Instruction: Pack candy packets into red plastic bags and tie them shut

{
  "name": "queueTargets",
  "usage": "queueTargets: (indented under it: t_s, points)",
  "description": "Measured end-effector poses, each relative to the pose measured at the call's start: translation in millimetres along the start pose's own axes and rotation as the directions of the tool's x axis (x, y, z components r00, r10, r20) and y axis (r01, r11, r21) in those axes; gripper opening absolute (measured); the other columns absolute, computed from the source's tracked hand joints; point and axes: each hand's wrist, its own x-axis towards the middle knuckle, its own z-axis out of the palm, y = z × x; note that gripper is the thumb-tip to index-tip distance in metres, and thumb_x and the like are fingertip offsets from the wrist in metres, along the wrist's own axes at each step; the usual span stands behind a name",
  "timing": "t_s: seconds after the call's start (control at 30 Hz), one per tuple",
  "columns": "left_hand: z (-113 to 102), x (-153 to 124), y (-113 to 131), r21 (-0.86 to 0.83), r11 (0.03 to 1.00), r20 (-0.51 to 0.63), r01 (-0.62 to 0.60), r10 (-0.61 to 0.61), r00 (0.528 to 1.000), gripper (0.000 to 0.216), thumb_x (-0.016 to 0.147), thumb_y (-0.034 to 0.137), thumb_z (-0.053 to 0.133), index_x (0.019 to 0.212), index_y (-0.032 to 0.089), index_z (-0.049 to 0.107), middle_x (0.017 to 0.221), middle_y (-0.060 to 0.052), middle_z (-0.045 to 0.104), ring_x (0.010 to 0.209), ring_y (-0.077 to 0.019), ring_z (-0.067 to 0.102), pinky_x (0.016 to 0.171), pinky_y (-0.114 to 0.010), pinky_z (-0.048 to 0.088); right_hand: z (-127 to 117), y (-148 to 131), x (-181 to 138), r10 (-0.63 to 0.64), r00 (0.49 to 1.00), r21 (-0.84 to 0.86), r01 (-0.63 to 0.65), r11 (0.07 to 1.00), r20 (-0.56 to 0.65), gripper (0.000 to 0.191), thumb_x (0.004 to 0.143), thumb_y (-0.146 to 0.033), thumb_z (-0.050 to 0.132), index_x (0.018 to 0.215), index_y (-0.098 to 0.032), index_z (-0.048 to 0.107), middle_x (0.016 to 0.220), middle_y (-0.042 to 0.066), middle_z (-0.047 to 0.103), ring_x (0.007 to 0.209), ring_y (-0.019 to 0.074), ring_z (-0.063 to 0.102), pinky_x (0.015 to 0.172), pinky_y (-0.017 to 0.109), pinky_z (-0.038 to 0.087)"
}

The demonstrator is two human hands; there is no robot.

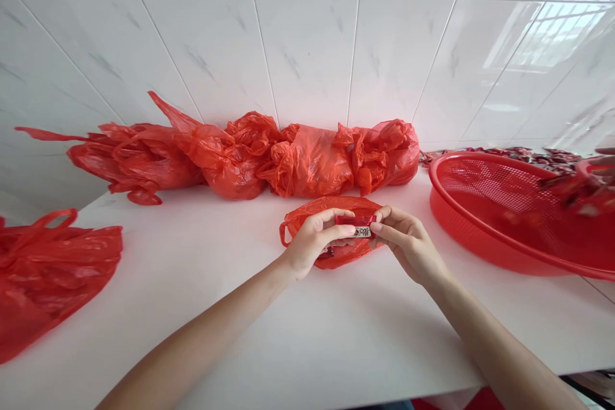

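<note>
Between my two hands is a small red packet (361, 230) with a pale label bearing dark characters. My left hand (314, 240) pinches its left end, fingers closed. At the right end, the thumb and fingertips of my right hand (406, 240) grip it too. Directly beneath lies an open red plastic bag (343, 261) on the white table (230, 333), its handle loop out to the left. Something dark red shows inside the bag under my left fingers, partly hidden.
Several filled red plastic bags (312, 157) line the tiled wall. Another red bag (52, 275) sits at the left. On the right stands a large red mesh basket (480, 237); above it another person's hand (606, 157) is blurred beside red packets. More packets (519, 154) lie behind the basket.
</note>
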Motion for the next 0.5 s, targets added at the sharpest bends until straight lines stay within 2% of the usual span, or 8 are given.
queueTargets:
  t_s: [0.13,0.23,0.27,0.33,0.43,0.5]
  points:
    - [-3.8,0.8,1.4,0.133,0.990,0.020,-0.054,0.052,0.998,0.030,0.078,0.035,0.078,0.102,0.017,0.074,0.095,-0.007,0.075,0.079,-0.0178,0.070,0.075,-0.031,0.055,-5.6,-1.5,1.2,-0.035,0.999,-0.069,0.034,0.997,-0.011,0.027,0.075,-0.041,0.083,0.078,-0.020,0.066,0.070,-0.002,0.064,0.064,0.0127,0.059,0.066,0.027,0.048]
    - [-10.5,4.7,-3.1,0.349,0.910,0.013,-0.222,0.232,0.973,0.020,0.081,0.029,0.072,0.098,0.020,0.074,0.098,-0.006,0.075,0.088,-0.0211,0.073,0.082,-0.034,0.057,-12.9,-2.5,3.4,-0.154,0.985,-0.296,0.126,0.947,-0.072,0.023,0.079,-0.041,0.078,0.084,-0.021,0.069,0.081,0.002,0.069,0.076,0.0176,0.064,0.072,0.031,0.050]
    - [-13.9,6.6,-5.1,0.458,0.842,0.034,-0.286,0.305,0.952,0.017,0.082,0.025,0.069,0.097,0.020,0.075,0.100,-0.006,0.075,0.093,-0.0220,0.072,0.086,-0.035,0.057,-16.1,-2.6,4.7,-0.206,0.975,-0.389,0.158,0.908,-0.085,0.021,0.080,-0.040,0.076,0.085,-0.021,0.070,0.084,0.003,0.070,0.080,0.0193,0.065,0.075,0.033,0.050]
    - [-21.4,10.3,-8.4,0.655,0.662,0.112,-0.364,0.391,0.914,0.026,0.083,0.015,0.061,0.103,0.021,0.076,0.111,-0.006,0.074,0.106,-0.0231,0.070,0.097,-0.036,0.054,-23.0,-1.9,7.8,-0.283,0.956,-0.548,0.199,0.812,-0.072,0.016,0.081,-0.037,0.072,0.085,-0.021,0.070,0.088,0.004,0.073,0.084,0.0221,0.067,0.081,0.037,0.051]
    - [-30.7,12.9,-7.9,0.834,0.435,0.201,-0.341,0.335,0.921,0.044,0.083,0.007,0.052,0.117,0.024,0.074,0.129,-0.006,0.068,0.118,-0.0248,0.065,0.104,-0.037,0.051,-32.8,0.9,11.9,-0.317,0.948,-0.701,0.224,0.678,-0.004,0.012,0.084,-0.034,0.066,0.084,-0.024,0.071,0.093,0.006,0.075,0.089,0.0253,0.068,0.087,0.042,0.052]
    - [-34.4,11.7,-2.8,0.910,0.291,0.216,-0.296,0.276,0.936,0.043,0.085,0.008,0.051,0.116,0.025,0.075,0.139,-0.007,0.063,0.126,-0.0280,0.061,0.109,-0.041,0.048,-38.0,3.6,13.3,-0.308,0.951,-0.786,0.216,0.579,0.035,0.013,0.085,-0.034,0.063,0.087,-0.025,0.073,0.103,0.008,0.074,0.100,0.0285,0.068,0.093,0.046,0.051]
